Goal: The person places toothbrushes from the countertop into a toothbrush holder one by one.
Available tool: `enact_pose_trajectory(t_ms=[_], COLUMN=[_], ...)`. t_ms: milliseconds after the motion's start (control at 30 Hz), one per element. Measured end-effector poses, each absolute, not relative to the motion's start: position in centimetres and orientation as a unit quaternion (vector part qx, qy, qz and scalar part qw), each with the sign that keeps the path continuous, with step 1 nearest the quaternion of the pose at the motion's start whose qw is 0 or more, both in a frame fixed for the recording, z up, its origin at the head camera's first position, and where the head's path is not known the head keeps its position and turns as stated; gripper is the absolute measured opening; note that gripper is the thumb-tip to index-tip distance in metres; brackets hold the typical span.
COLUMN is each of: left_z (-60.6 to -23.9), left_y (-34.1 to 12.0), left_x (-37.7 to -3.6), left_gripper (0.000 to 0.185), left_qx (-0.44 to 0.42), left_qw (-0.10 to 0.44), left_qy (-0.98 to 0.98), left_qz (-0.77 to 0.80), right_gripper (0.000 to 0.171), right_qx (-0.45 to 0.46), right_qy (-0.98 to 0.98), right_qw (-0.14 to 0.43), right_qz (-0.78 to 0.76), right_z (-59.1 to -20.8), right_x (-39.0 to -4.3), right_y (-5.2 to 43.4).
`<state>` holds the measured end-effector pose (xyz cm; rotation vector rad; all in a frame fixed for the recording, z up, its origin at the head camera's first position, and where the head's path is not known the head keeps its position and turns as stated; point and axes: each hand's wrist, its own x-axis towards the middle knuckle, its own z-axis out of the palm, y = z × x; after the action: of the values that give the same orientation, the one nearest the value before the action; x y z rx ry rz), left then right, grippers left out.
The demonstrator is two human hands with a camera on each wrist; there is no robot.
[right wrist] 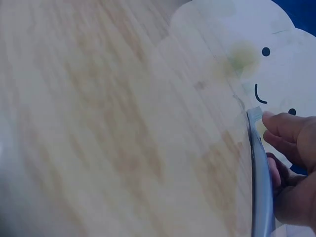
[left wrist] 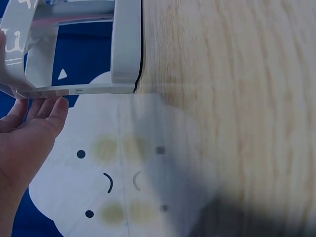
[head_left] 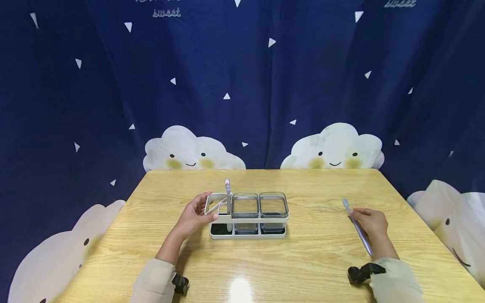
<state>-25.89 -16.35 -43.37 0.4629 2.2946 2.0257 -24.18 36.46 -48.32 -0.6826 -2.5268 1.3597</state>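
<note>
Left hand (head_left: 195, 214) rests w/ thumb and fingers curled round the left end of a white rack (head_left: 248, 235) near mid tabletop (head_left: 303, 261). In the left wrist view the fingers (left wrist: 47, 106) lie fairly straight against the rack's edge (left wrist: 74, 91), so how firm the hold is can't be told; most of the rack is cut off at the top of that view.

Rack holds two clear square cups (head_left: 245, 207) (head_left: 273, 206) in its middle and right slots. Left slot has a toothbrush (head_left: 227, 193) standing upright, head above the rim; its lower part is hidden behind the rack's rail.

Right hand (head_left: 370, 225) is well apart from the rack, on the right side of the tabletop. It pinches a grey toothbrush (head_left: 358, 227), fingers curled round the handle, brush head pointing away from the person and slightly left. Right wrist view shows the handle (right wrist: 260, 187) up close, blurred, w/ fingertips (right wrist: 284, 126) on it; the bristle end isn't clear there.

Behind: dark blue curtain (head_left: 242, 84) w/ white triangles and smiling clouds. Text at the top edge is cut off, only "sweet" legible. Both sleeves and wrist cams partly cut off at the bottom.
</note>
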Motion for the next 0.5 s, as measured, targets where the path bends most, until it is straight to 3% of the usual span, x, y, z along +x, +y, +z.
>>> enact_pose_trajectory(t_ms=[500], left_z=[-43.4], left_y=[-16.5], left_x=[-26.0], left_gripper=[0.072], left_qx=[0.157], left_qw=[0.028], left_qy=[0.734], left_qz=[0.66], right_gripper=[0.038], right_qx=[-0.226], right_qy=[-0.883], right_qw=[0.129], right_qz=[0.391], right_z=[-47.9], right_x=[-24.0], right_y=[35.0])
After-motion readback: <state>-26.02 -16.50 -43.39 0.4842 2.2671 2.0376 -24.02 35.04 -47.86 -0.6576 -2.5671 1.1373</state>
